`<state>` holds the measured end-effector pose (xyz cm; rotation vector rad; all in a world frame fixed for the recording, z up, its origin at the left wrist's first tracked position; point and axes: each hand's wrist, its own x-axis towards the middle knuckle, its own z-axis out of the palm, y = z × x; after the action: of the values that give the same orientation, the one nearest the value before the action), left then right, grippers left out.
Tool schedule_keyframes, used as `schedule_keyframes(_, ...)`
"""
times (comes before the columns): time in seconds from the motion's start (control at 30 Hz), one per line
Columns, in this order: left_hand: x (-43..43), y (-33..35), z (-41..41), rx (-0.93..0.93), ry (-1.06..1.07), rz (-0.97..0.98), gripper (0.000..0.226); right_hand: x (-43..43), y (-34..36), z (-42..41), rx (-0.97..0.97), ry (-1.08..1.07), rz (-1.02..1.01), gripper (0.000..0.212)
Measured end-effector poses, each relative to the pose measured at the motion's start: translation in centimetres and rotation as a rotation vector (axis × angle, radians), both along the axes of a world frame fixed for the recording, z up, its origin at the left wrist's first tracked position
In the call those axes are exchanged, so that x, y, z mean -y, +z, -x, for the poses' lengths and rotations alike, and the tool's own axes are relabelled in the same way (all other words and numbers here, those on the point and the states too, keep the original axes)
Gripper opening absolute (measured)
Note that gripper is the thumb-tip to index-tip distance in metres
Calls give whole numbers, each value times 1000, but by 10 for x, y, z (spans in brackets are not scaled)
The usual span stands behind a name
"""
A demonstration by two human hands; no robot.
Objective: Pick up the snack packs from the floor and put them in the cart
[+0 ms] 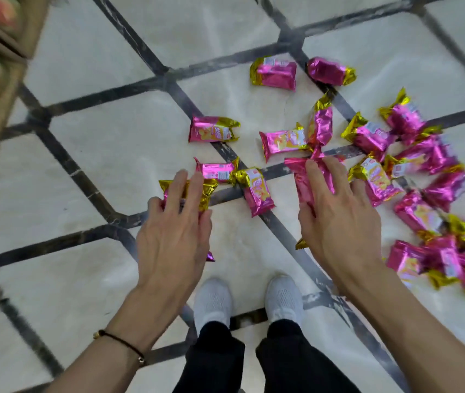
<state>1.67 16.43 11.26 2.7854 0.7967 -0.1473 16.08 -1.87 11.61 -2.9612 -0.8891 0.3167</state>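
Snack packs (273,72) are shiny pink-and-gold foil, crinkled, on a glossy pale stone-tile floor (129,154) with dark veined strips

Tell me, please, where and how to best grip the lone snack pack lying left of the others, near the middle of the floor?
Likely grip that snack pack across its flat pink middle, coming from straight above. It lies flat on the floor, apart from its neighbours, long sides free; the crimped gold end looks thin and slippery.
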Motion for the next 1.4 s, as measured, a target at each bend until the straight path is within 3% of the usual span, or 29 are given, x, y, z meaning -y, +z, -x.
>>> schedule_keyframes(0.47, -27, 367, -48, 102, 25, -71, 56, -38, 364, -26, 82, -39, -172, 57)
schedule_keyframes(0.77, -23, 555, -35, 194, 92, -30, 52, -14, 548, -10, 95, -93, -233, 61)
schedule_keyframes(1.1, 9, 664, -41, 255, 60, -86, 48, 19, 656, -1, 131, -85, -245, 69)
schedule_keyframes(1.4, 45, 707, -47, 338, 6, -77, 47, 52, 711, 4, 182, -119, -296, 65)
